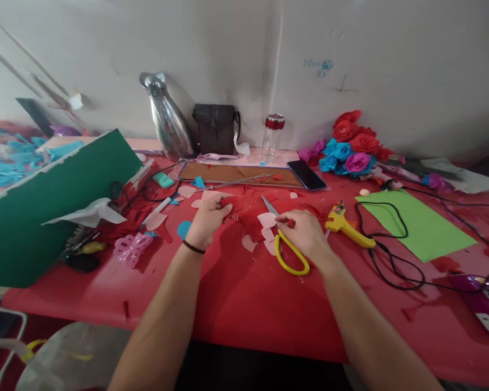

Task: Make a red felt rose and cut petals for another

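My left hand (209, 220), with a dark band at the wrist, is closed near the middle of the table. Between its thumb and fingers shows a red paper piece (227, 202), hard to tell from the red cloth behind it. My right hand (303, 231) is closed too, with a bit of red paper (286, 222) at its fingertips. Under that hand lie scissors (292, 259) with yellow handles; their blade points away from me and the pivot is covered. Pink paper petals (267, 220) are scattered just left of the scissors. A blue paper petal (183, 229) lies beside my left wrist.
A yellow glue gun (348, 227) with a black cord lies right of my right hand, near a green sheet (418, 225). A phone (307, 175), glass bottle (271, 142), steel jug (169, 119) and paper flowers (352, 144) stand or lie behind. A green board (61, 209) rises at left.
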The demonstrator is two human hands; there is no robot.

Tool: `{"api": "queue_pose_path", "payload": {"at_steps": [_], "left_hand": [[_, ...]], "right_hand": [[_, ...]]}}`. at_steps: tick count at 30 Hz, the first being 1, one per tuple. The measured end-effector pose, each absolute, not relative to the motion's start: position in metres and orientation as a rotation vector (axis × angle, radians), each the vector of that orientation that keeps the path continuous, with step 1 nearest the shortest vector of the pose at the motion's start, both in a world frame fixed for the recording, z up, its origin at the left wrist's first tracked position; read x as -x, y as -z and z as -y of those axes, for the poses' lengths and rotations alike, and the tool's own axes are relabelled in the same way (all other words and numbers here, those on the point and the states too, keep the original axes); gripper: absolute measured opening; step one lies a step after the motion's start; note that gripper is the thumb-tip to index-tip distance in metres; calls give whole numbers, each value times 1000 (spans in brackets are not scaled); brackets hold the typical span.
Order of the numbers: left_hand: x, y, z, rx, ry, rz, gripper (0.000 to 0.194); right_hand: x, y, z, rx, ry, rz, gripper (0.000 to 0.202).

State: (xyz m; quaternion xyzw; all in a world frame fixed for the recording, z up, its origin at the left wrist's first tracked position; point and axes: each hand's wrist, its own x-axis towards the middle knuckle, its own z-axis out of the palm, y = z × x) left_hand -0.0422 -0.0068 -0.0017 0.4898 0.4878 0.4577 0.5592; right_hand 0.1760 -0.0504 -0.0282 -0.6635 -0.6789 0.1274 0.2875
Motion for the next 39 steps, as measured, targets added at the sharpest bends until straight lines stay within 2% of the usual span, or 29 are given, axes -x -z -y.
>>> {"api": "queue_pose_path", "payload": {"at_steps": [5,8,13,16,19,23,28,33,39], "left_hand": [[42,0,9,-1033,-1172,-1146,30],[37,-1,11,-1044,-1159,-1095,31],[30,-3,12,-1074,-1166,-1083,11],[32,-2,12,-1078,-1231,-1099,2],[35,0,11,-1049,-1254,-1107,7],[34,4,10,-968,-1234,-1078,13],[27,7,12,-799,-1141,-950,16],[15,9,20,-748,-1036,-829,22],[0,10,34,-798,-874,-709,33]], "right_hand": [[-165,34,53,1764,-96,2036,31],[-161,37,52,1749,-57,2047,25],[-166,35,47,1707,-76,1852,25],[-165,31,48,1609,-217,1918,25],[-161,31,52,1635,-283,2062,30],[-159,33,55,1735,-246,2090,13],[-162,26,54,1652,-522,1700,13],[-154,17,58,1332,-897,1221,18],[-142,17,61,1374,-839,1219,16]]}}
